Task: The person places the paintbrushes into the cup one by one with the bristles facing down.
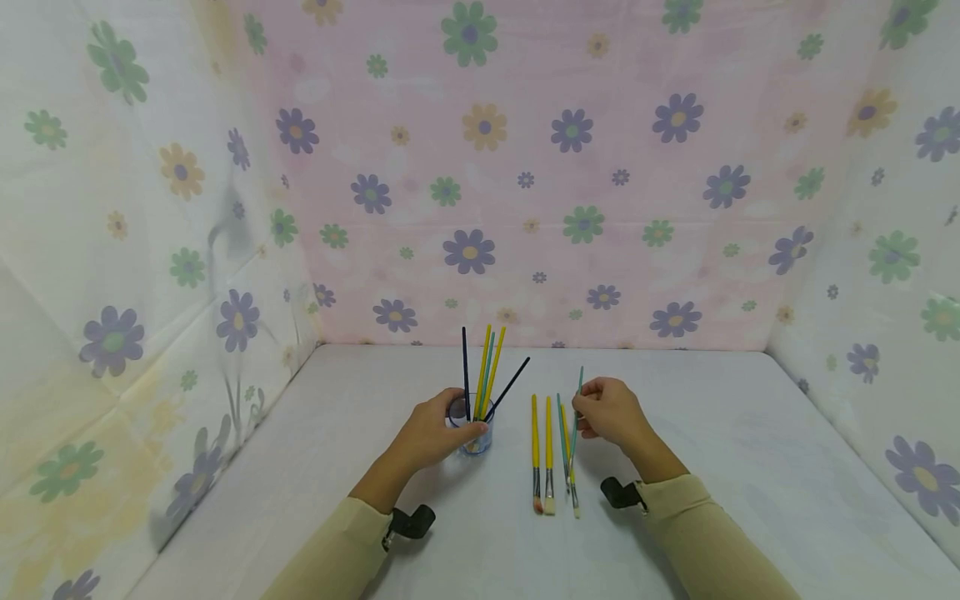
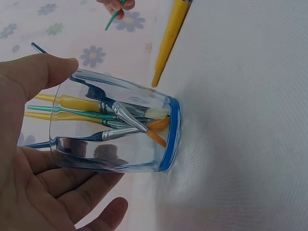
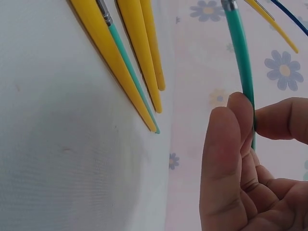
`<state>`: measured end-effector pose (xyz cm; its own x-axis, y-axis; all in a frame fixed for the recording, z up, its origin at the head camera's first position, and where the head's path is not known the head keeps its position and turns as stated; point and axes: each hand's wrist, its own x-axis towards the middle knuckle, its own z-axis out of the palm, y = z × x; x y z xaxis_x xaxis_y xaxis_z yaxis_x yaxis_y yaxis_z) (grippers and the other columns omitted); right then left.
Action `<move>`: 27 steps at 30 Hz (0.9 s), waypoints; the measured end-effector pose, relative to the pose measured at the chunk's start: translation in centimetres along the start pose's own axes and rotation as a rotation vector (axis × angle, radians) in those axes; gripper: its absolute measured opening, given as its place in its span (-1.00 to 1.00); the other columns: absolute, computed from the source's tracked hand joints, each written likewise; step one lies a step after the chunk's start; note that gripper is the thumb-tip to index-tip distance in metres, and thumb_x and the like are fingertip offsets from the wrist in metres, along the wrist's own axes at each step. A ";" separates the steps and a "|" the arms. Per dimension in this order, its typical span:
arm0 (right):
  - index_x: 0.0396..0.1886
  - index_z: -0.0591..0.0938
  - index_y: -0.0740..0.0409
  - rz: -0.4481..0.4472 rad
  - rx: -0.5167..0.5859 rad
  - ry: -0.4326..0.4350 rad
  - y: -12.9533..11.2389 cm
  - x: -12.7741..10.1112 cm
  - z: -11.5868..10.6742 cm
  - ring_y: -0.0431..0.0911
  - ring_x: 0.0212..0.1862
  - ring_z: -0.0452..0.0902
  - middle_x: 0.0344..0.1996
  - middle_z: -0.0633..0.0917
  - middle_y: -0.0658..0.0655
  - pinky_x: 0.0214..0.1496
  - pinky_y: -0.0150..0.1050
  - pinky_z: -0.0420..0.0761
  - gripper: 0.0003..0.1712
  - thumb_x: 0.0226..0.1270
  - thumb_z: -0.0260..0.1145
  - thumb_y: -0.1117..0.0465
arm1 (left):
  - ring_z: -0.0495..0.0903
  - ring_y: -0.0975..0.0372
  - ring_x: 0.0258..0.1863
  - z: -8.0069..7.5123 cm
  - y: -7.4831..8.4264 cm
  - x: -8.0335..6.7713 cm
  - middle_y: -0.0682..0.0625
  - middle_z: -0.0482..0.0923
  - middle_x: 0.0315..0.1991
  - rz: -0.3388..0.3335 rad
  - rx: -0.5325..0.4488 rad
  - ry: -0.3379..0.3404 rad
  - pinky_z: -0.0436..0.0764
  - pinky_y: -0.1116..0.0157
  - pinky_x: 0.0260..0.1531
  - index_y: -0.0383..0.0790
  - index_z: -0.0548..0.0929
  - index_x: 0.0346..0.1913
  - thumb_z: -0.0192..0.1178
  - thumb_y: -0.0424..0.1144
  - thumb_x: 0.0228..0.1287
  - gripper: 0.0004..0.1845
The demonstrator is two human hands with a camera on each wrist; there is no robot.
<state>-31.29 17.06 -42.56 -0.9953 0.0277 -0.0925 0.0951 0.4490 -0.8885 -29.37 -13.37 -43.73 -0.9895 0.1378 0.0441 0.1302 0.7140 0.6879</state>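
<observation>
Brush sorting, mid-transfer: glass cup [image 1: 474, 433], holding several brushes, is clasped by the curled left hand [image 1: 433, 433]; a teal brush [image 1: 576, 417] right of the cup is pinched by the right hand [image 1: 609, 410], judged due for lowering bristles-first into it.

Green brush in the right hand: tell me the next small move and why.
Probably carry the green brush left and drop it bristles-down into the cup. The right hand pinches it off the table, and the left hand steadies the cup, which already holds brushes that way.
</observation>
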 end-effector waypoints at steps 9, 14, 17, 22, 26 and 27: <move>0.02 0.58 0.28 -0.021 0.035 0.004 -0.2 0.0 0.0 -0.08 -0.40 0.73 -0.16 0.77 0.31 -0.34 -0.18 0.78 -0.71 0.42 0.24 0.19 | 0.51 -0.03 0.38 0.0 0.0 0.1 -0.11 0.60 0.32 -0.008 0.000 -0.004 0.50 -0.21 0.31 -0.10 0.42 0.49 0.40 0.28 0.19 -0.10; 0.08 0.58 0.29 -0.045 0.056 0.031 -0.7 -0.1 -0.1 -0.09 -0.39 0.75 -0.09 0.75 0.34 -0.31 -0.18 0.79 -0.67 0.43 0.25 0.19 | 0.53 -0.02 0.36 0.0 0.1 0.0 -0.09 0.62 0.30 0.007 0.001 -0.006 0.51 -0.20 0.31 -0.10 0.43 0.48 0.40 0.29 0.18 -0.11; 0.11 0.57 0.28 -0.075 0.068 0.049 -1.2 -0.4 -0.1 -0.08 -0.37 0.76 -0.11 0.75 0.30 -0.30 -0.19 0.80 -0.65 0.44 0.26 0.18 | 0.54 -0.01 0.36 0.0 0.1 -0.1 -0.08 0.63 0.28 0.020 -0.003 -0.008 0.52 -0.19 0.31 -0.09 0.45 0.46 0.40 0.29 0.18 -0.12; 0.11 0.56 0.24 -0.127 0.108 0.059 -2.2 -1.1 -0.1 0.02 -0.31 0.79 -0.13 0.75 0.24 -0.27 -0.17 0.80 -0.66 0.45 0.30 0.17 | 0.55 0.00 0.35 0.1 0.2 -0.2 -0.08 0.65 0.27 0.035 -0.014 -0.015 0.51 -0.17 0.32 -0.11 0.46 0.45 0.42 0.30 0.17 -0.12; 0.12 0.56 0.24 -0.157 0.137 0.057 -3.1 -1.7 -0.2 0.08 -0.26 0.81 -0.12 0.75 0.27 -0.24 -0.17 0.80 -0.65 0.46 0.32 0.18 | 0.53 0.00 0.36 0.2 0.4 -0.3 -0.08 0.64 0.28 0.032 -0.029 -0.023 0.49 -0.17 0.34 -0.12 0.45 0.46 0.43 0.28 0.17 -0.11; 0.12 0.56 0.24 -0.164 0.148 0.055 -3.2 -1.8 -0.2 0.08 -0.26 0.81 -0.11 0.75 0.29 -0.24 -0.17 0.81 -0.65 0.46 0.33 0.18 | 0.53 -0.01 0.36 0.2 0.4 -0.3 -0.08 0.64 0.28 0.032 -0.029 -0.023 0.49 -0.17 0.33 -0.12 0.45 0.46 0.43 0.28 0.17 -0.11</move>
<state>-29.76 15.76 -39.41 -0.9967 0.0156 0.0795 -0.0705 0.3157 -0.9462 -29.03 -12.94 -43.60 -0.9831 0.1763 0.0499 0.1594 0.6888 0.7072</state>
